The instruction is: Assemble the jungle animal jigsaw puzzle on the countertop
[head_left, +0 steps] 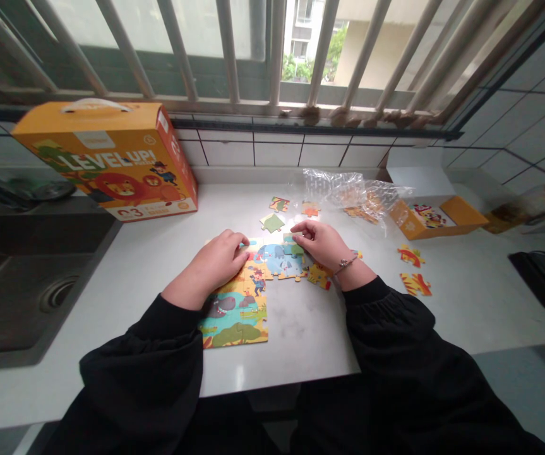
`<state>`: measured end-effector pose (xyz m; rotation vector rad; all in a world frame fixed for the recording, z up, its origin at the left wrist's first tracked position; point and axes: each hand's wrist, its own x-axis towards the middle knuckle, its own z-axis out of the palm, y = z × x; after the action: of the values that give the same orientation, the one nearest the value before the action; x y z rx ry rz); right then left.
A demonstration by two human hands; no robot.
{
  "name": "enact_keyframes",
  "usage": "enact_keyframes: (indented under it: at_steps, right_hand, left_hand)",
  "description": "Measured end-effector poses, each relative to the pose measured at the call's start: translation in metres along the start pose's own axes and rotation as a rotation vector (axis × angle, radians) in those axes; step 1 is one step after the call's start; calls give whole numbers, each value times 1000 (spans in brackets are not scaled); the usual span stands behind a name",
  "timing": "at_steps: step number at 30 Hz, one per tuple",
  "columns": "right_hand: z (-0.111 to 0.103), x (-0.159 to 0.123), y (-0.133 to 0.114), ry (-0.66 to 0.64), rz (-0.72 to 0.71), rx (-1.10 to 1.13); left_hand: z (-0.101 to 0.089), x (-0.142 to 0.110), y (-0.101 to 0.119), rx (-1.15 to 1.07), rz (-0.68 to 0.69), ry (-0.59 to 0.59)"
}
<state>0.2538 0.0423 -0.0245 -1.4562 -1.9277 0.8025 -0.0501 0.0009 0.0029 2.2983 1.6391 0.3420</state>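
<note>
The left hand (222, 260) lies on the puzzle (248, 297), with its fingers softly bent and a little gap between thumb and pointing finger; it grips nothing that I can see. The puzzle sits under this hand and reaches from there toward the body and across to the other hand. The right hand (322, 243) is over the puzzle's far right end, its thumb and pointing finger bent close together by a blue and green piece (293, 245). I cannot tell if they have hold of it. A yellow piece (318, 276) is just below the right hand. A plain green piece (272, 222) lies just past its fingertips, to the left. Farther ahead of that hand is a crinkly clear bag (336, 186), and off to its right is a small orange box (464, 218). A big orange box (115, 165) stands ahead and left of the left hand.
</note>
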Motion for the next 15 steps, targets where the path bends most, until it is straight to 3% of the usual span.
enact_keyframes:
  at_steps: [10, 15]
  right_hand:
    - [6, 2, 0, -2, -137, -238]
    - [9, 2, 3, -9, -190, -255]
  left_hand:
    - [-1, 0, 2, -5, -11, -11]
    - [-1, 0, 2, 9, -4, -15]
